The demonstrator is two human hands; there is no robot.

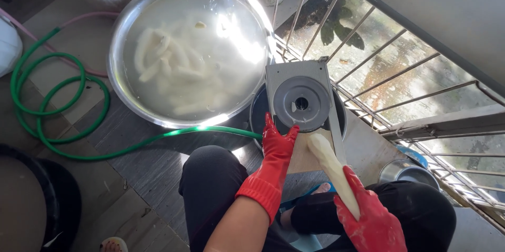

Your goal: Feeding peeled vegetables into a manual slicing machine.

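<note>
Two red-gloved hands at work: left hand (277,144) spread flat against lower edge of grey slicer board (305,112), steadying it; right hand (371,220) wrapped round peeled white root (331,170), tip resting on board just below round blade disc (301,103). Board lies tilted over dark bucket (256,118), beside big steel basin (190,52) of water and peeled roots. Risks, as judged: wet root slips in glove; left fingers near blade get nicked; board shifts off bucket rim; green hose (58,110) on floor snags foot
</note>
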